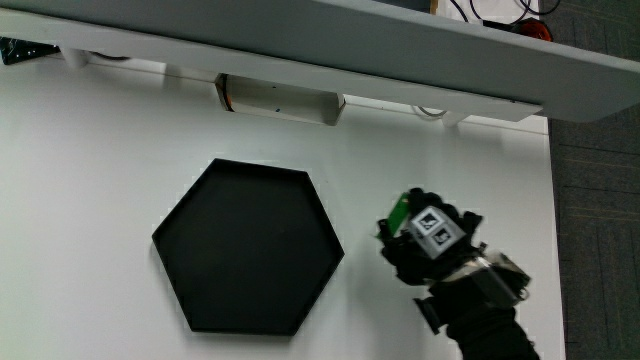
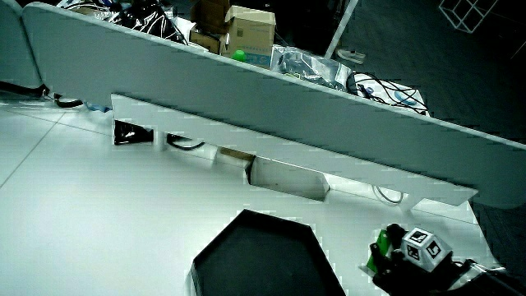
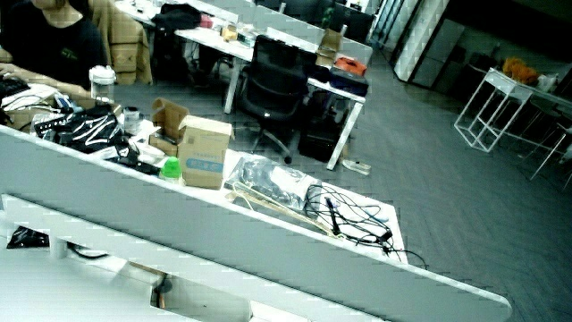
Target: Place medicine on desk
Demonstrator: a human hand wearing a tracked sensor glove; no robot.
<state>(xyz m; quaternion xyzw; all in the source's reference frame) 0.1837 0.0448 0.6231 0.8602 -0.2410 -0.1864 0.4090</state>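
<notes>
The gloved hand (image 1: 425, 240) is over the white table beside the black hexagonal tray (image 1: 248, 247), its fingers curled around a small green medicine pack (image 1: 398, 211) that sticks out past the knuckles. The patterned cube sits on the back of the hand. In a side view the hand (image 2: 407, 255) shows beside the tray (image 2: 263, 259), with a sliver of the green pack (image 2: 383, 242) at its fingers. The tray holds nothing.
A low grey partition (image 1: 330, 45) with a white box (image 1: 280, 98) fixed under it runs along the table's edge farthest from the person. The table's side edge (image 1: 553, 230) lies close to the hand. A side view shows the partition top (image 3: 223, 241) and office clutter.
</notes>
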